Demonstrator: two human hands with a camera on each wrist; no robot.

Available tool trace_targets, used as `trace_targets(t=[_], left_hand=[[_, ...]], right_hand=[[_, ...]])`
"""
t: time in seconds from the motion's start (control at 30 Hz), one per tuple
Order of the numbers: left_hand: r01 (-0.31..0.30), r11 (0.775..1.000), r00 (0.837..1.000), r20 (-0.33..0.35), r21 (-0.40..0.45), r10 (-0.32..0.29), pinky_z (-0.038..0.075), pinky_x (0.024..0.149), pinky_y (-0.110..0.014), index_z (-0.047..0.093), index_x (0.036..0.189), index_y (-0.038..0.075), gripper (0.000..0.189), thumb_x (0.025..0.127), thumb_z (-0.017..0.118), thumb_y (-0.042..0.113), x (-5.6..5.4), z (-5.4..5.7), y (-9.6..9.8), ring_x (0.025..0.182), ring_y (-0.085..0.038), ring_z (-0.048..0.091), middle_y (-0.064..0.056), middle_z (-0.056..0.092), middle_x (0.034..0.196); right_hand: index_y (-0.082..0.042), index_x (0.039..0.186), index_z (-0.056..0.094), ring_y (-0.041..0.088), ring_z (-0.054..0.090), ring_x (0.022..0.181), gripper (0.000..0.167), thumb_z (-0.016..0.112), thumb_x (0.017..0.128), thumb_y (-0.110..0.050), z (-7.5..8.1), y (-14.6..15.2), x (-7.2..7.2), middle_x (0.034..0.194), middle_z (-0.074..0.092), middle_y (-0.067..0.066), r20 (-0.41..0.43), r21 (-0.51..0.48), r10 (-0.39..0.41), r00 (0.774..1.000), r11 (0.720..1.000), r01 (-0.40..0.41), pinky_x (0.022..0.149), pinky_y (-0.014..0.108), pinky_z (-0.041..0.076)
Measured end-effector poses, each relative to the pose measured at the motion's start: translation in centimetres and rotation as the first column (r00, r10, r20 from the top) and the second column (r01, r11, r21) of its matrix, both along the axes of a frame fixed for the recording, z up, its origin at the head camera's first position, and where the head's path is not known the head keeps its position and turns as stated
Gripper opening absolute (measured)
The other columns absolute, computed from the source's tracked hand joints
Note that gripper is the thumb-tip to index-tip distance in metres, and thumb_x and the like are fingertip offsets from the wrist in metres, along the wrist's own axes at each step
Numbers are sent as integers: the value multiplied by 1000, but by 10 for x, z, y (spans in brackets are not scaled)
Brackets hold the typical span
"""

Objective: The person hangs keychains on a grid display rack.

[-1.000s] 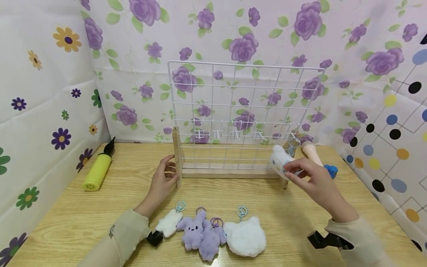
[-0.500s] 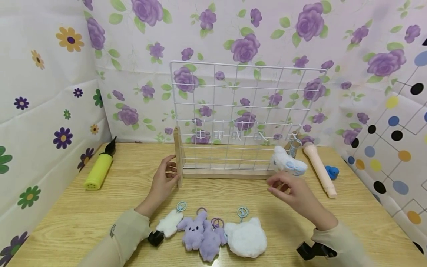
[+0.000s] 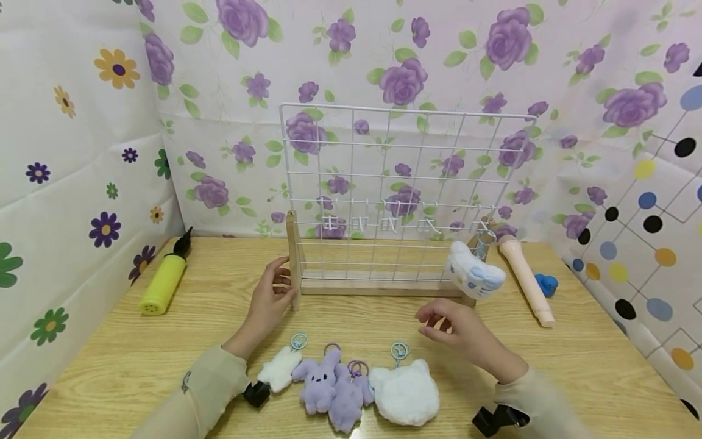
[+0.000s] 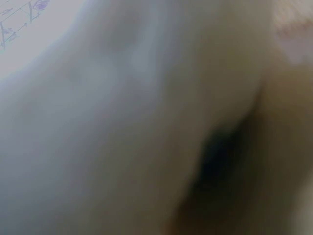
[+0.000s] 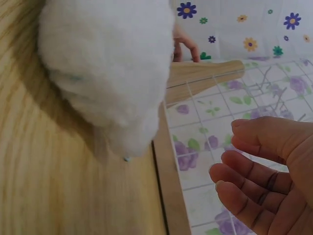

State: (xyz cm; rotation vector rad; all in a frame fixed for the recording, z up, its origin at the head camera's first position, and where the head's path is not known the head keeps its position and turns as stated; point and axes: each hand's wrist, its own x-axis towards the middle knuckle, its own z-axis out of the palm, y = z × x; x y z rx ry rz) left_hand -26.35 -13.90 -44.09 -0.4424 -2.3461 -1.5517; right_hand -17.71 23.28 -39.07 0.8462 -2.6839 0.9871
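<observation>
A white wire grid rack [image 3: 406, 178] stands on a wooden base with wooden side posts. My left hand [image 3: 270, 296] holds its left wooden post [image 3: 294, 262], thumb in front; the left wrist view is mostly blur. From the rightmost hook hangs a white-and-blue plush keychain [image 3: 473, 275]. My right hand [image 3: 457, 329] is above the table, fingers loosely bent and holding nothing. Left of it lies a white round-headed plush keychain [image 3: 404, 393] with a blue ring. Two purple plush keychains [image 3: 318, 384] and a small white plush keychain [image 3: 281, 369] lie farther left.
Several white hooks [image 3: 359, 223] line the grid's middle. A yellow pump [image 3: 164, 283] lies at the table's left. A pale pink tube [image 3: 526, 280] and a small blue toy [image 3: 546, 283] lie at the right. Patterned cloth walls [image 3: 219, 122] enclose the table [image 3: 126, 372].
My right hand has let go of the white-and-blue plush, which now hangs from the hook and has turned. The hand has moved down and left. My left hand has stayed at the post.
</observation>
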Motion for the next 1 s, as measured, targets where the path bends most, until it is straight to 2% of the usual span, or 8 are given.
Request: trace_targets(t=[0.17, 0.33, 0.43, 0.57, 0.77, 1.0], left_hand=[[-16, 1000, 1000, 21, -4, 16, 53, 84, -40, 37, 143, 9, 65, 86, 65, -6, 0, 1, 1, 102, -30, 56, -20, 54, 118], [-21, 1000, 998, 56, -14, 22, 51, 87, -46, 35, 142, 4, 64, 86, 62, -10, 12, 18, 6, 103, -34, 55, -24, 53, 118], [-15, 1000, 999, 47, -13, 16, 51, 86, -46, 36, 142, 4, 63, 86, 62, -10, 11, 16, 5, 102, -33, 56, -23, 53, 117], [-7, 1000, 1000, 14, -7, 7, 53, 84, -40, 37, 142, 9, 64, 86, 64, -7, 0, 0, 1, 101, -30, 57, -20, 55, 117], [-1, 1000, 1000, -8, -12, 1, 53, 82, -35, 38, 142, 9, 65, 85, 65, -7, -1, -1, 0, 100, -30, 57, -19, 55, 116], [-9, 1000, 1000, -19, -23, 9, 53, 80, -32, 37, 142, 8, 66, 84, 65, -8, -1, -1, 0, 99, -30, 57, -20, 55, 115]], right_hand=[[-6, 103, 66, 3, 60, 80, 16, 68, 88, -11, -8, -4, -4, 94, 67, 7, 38, 26, 43, 998, 999, -44, 63, 20, 52], [-4, 102, 66, 4, 59, 80, 15, 68, 88, -10, -12, -9, -5, 94, 67, 6, 132, 56, 58, 990, 996, -65, 64, 19, 51], [-5, 102, 67, 3, 58, 79, 16, 68, 88, -10, -17, -13, -6, 94, 67, 6, 167, 76, 70, 983, 994, -84, 64, 18, 51], [-5, 102, 66, 5, 59, 79, 17, 69, 86, -9, -23, -16, -8, 93, 65, 4, 174, 101, 103, 979, 987, -122, 64, 19, 51], [-7, 106, 66, 4, 59, 79, 21, 70, 85, -9, -26, -20, -9, 93, 64, 2, 217, 154, 124, 968, 975, -160, 67, 19, 51], [-8, 106, 68, 1, 55, 76, 21, 72, 85, -13, -30, -24, -12, 93, 61, 0, 199, 217, 139, 970, 959, -182, 65, 18, 49]])
